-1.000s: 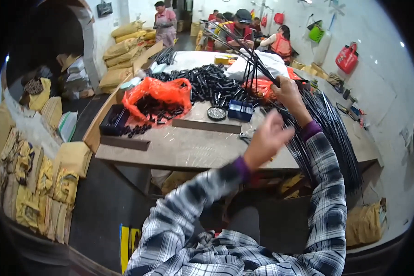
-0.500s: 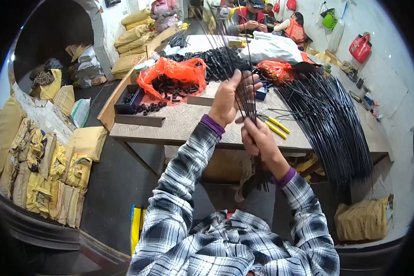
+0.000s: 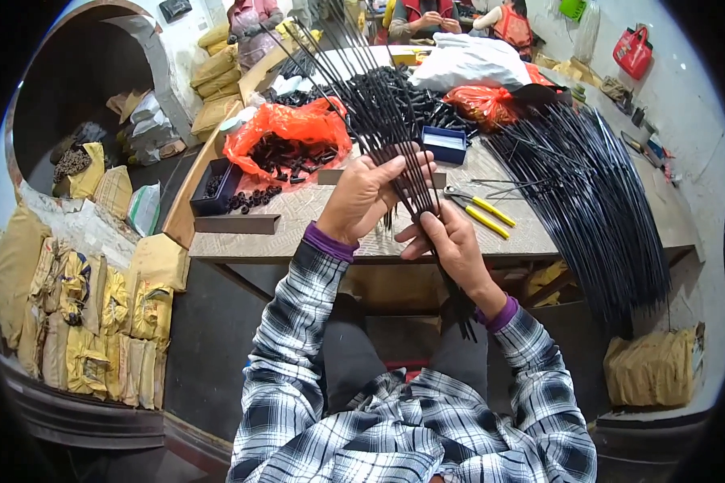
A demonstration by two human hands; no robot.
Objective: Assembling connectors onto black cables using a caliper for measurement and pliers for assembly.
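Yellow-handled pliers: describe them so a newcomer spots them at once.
Find the worktable before the person, then the big pile of black rods on its right. Left of that pile, near the front edge beyond the right hand, lie the pliers. Two bright yellow handles distinguish them from the dark rods.

- A workshop: a broad, pale brown work table with a textured top fills the middle of the room.
- Small black tubular parts in a large heap toward the table's far edge, more than a household would keep.
- A thick bundle of long, thin black rods overhanging the front edge by the right corner.
- Metal pliers with yellow handles near the front edge.
- A dark, open rectangular box of small black pieces at the front left corner.
- Bulging tan and yellow sacks piled left of the table.
- Beyond the far edge, a person in a red vest, hands raised together.
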